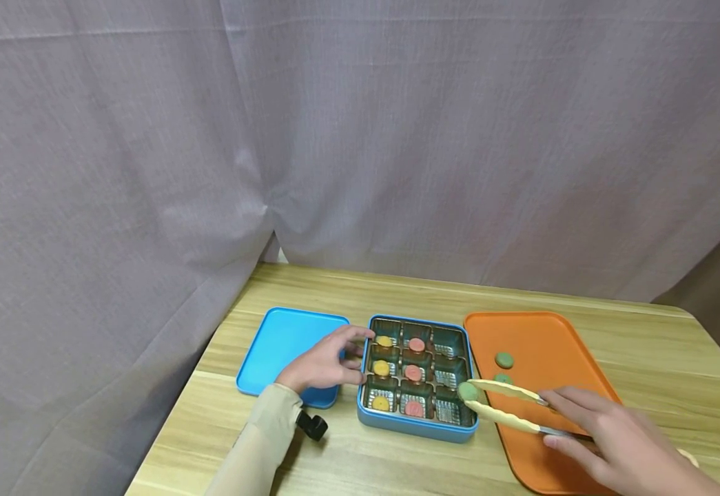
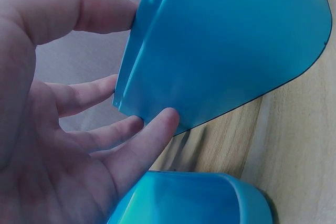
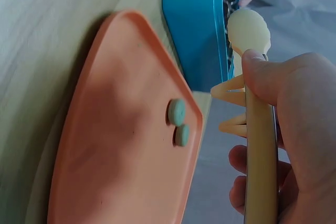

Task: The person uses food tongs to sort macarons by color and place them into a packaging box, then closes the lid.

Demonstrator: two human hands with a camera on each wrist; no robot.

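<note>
My right hand (image 1: 614,441) grips a pair of tongs (image 1: 502,417) with cream, wavy-edged ends. Between the tong tips is a round green cookie (image 1: 468,393), over the right rim of a blue box (image 1: 412,426) near its front right corner. A clear tray of compartments sits inside the box: yellow cookies (image 1: 381,368) fill the left column, pink cookies (image 1: 413,373) the middle one, and no cookie shows in the right column. My left hand (image 1: 328,362) touches the box's left side with spread fingers. In the left wrist view, the thumb and fingertips rest along the blue wall (image 2: 226,40).
An orange tray (image 1: 533,331) stands right of the box, bearing green cookies (image 1: 504,359). Left of the box, partly beneath my left hand, lies a blue lid (image 1: 291,337). Behind the wooden table (image 1: 204,420) hangs a grey curtain (image 1: 397,138).
</note>
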